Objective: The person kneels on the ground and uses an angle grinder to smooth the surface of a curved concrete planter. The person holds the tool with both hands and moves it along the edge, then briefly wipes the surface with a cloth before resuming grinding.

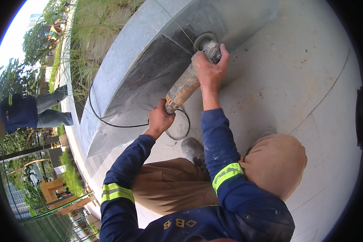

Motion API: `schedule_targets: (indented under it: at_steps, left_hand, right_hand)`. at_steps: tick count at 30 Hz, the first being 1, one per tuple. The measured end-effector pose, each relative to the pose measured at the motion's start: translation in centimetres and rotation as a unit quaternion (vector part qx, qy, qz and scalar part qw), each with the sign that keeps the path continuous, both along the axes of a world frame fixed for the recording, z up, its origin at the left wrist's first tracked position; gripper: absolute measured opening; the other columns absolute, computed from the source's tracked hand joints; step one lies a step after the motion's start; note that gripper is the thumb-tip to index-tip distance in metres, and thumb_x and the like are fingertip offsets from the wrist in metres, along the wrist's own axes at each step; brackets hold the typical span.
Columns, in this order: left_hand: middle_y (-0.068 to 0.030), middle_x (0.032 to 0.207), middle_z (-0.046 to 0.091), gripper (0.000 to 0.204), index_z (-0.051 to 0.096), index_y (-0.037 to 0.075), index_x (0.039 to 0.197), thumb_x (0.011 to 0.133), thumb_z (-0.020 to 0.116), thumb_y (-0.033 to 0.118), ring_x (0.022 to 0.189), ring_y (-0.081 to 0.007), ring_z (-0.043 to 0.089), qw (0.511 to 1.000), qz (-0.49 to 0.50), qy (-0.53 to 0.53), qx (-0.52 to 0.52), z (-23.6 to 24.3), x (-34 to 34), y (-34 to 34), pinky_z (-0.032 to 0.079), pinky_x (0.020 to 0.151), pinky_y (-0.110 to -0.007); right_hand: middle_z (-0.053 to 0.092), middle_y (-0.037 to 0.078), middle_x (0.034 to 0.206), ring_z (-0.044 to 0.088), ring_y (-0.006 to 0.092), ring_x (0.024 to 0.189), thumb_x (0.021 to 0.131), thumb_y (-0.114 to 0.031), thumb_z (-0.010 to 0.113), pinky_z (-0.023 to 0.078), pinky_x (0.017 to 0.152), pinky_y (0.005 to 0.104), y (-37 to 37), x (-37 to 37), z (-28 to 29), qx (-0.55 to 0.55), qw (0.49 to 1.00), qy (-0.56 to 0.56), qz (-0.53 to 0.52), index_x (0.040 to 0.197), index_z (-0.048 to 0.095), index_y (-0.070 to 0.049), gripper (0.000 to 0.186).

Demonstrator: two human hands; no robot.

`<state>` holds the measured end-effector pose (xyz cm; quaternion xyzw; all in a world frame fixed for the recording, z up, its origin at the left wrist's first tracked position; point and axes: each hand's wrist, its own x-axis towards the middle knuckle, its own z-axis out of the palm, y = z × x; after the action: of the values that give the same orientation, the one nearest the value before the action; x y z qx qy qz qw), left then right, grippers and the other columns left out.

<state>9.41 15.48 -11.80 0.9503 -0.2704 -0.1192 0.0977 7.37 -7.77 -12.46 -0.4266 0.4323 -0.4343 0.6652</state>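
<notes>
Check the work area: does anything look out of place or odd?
Two things. The orange cylindrical power grinder looks grimy and patchily grey-coated, making any damage hard to judge. Its thin black power cord curls into a loose loop near the dusty grey shoe, perhaps a snag risk.

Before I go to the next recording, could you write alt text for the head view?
The left hand grips the rear of a dusty grinder and the right hand its front, the disc at a grey wall. A black cable loops near the left hand; another person is at far left.
</notes>
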Motion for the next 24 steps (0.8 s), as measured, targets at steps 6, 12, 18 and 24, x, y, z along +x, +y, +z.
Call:
schedule_targets:
  at_steps: [6,12,18,24]
  left_hand:
    - [-0.0260,0.084,0.070,0.047,0.055,0.005,0.116,0.074,0.071,0.018,0.081,-0.0476,0.067,0.999,0.025,0.040,-0.003,-0.7,-1.3,-0.1,0.054,0.072,-0.055]
    - [-0.0261,0.084,0.070,0.046,0.055,0.005,0.116,0.075,0.071,0.019,0.081,-0.0472,0.067,0.999,0.021,0.005,-0.038,-0.5,-0.7,-0.3,0.054,0.071,-0.054]
    - [-0.0259,0.084,0.070,0.045,0.056,0.006,0.116,0.077,0.070,0.020,0.080,-0.0472,0.067,0.998,0.013,0.027,0.059,-0.8,-1.5,-0.3,0.054,0.070,-0.054]
    - [-0.0253,0.085,0.069,0.043,0.052,0.005,0.111,0.075,0.072,0.015,0.080,-0.0470,0.067,0.997,-0.014,-0.028,-0.070,0.6,0.1,-0.1,0.054,0.068,-0.054]
  right_hand:
    - [0.057,0.024,0.129,0.057,0.0354,0.119,0.075,-0.024,0.080,0.045,0.102,0.0423,0.2,-0.6,0.1,-0.039,0.998,0.048,0.010,0.140,0.046,0.002,0.078]
    - [0.056,0.023,0.131,0.056,0.0353,0.122,0.076,-0.024,0.079,0.045,0.103,0.0421,-0.4,-0.6,2.2,-0.053,0.998,0.013,0.016,0.142,0.045,0.002,0.078]
    - [0.054,0.025,0.136,0.055,0.0351,0.125,0.079,-0.024,0.078,0.044,0.105,0.0429,0.0,-0.5,-3.9,0.025,0.995,0.090,0.024,0.142,0.044,0.002,0.077]
    - [0.057,0.021,0.128,0.058,0.0310,0.117,0.076,-0.021,0.080,0.046,0.101,0.0394,-0.2,-0.6,4.5,-0.038,0.998,-0.037,0.014,0.140,0.046,0.002,0.076]
